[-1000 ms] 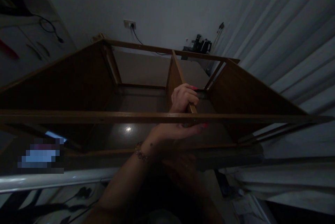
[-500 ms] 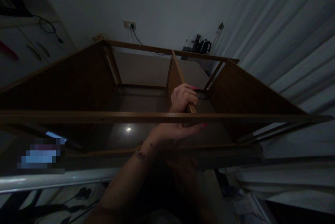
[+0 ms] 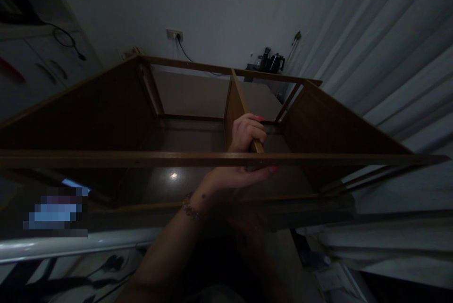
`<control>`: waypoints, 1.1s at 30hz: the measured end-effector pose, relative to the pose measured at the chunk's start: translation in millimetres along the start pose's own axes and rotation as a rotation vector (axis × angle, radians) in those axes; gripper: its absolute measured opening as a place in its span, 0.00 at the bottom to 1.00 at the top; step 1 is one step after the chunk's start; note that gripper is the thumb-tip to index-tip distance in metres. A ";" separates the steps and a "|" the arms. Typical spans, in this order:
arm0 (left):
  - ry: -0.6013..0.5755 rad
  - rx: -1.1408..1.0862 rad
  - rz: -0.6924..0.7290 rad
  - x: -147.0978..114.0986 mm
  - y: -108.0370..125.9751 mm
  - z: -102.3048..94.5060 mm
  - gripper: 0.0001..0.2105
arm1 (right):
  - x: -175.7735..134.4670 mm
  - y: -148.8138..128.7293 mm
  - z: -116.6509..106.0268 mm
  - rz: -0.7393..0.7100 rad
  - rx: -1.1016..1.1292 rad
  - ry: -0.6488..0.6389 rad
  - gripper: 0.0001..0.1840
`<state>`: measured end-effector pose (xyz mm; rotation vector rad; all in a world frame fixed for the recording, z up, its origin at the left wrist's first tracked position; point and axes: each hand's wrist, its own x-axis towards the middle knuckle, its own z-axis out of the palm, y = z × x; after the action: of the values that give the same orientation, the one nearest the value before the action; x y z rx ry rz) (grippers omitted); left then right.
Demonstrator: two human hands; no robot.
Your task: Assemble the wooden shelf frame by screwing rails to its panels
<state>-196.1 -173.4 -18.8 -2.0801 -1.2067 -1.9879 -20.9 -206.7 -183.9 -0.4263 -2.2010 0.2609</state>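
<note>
A brown wooden frame [image 3: 198, 158] with side panels stands in front of me, its front rail running across the view. Inside it, a wooden divider panel [image 3: 239, 93] reaches from the back rail to the front one. My left hand [image 3: 247, 135] is wrapped round the near end of this divider, fingers above the front rail and thumb below it. A beaded bracelet [image 3: 191, 207] circles my left wrist. Below the front rail, in deep shadow, is my right hand [image 3: 249, 227]; its fingers are too dark and smeared to make out.
The frame rests on a grey tabletop [image 3: 187, 133]. A black kettle [image 3: 276, 63] and other dark appliances stand by the wall at the back. Pale curtains [image 3: 392, 57] hang close on the right. A wall socket [image 3: 174, 34] has a cord plugged in. White cupboards [image 3: 35, 64] are at left.
My left hand keeps its hold on the divider, and the frame stays in place. The right hand shifts slightly in the shadow; the view drifts a little.
</note>
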 end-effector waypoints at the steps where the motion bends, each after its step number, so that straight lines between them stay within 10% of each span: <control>1: -0.007 0.000 -0.006 -0.4 -0.5 -0.2 0.15 | 1.7 0.8 -1.6 -0.021 0.017 -0.015 0.14; 10: 0.000 0.025 0.121 -3.8 -1.6 -0.7 0.17 | 13.4 11.9 -24.0 -0.151 0.002 -0.150 0.08; 19: -0.192 0.315 -0.189 -59.6 -6.4 -7.9 0.57 | 14.9 17.9 -25.9 -0.211 -0.037 -0.125 0.08; 33: -0.390 0.891 -0.576 -70.1 23.7 -3.6 0.29 | 21.3 20.1 -23.5 -0.241 -0.002 -0.132 0.08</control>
<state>-178.7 -227.0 -66.9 -1.7422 -2.3810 -0.7773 -10.3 -179.0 -160.9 -0.1449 -2.3555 0.1591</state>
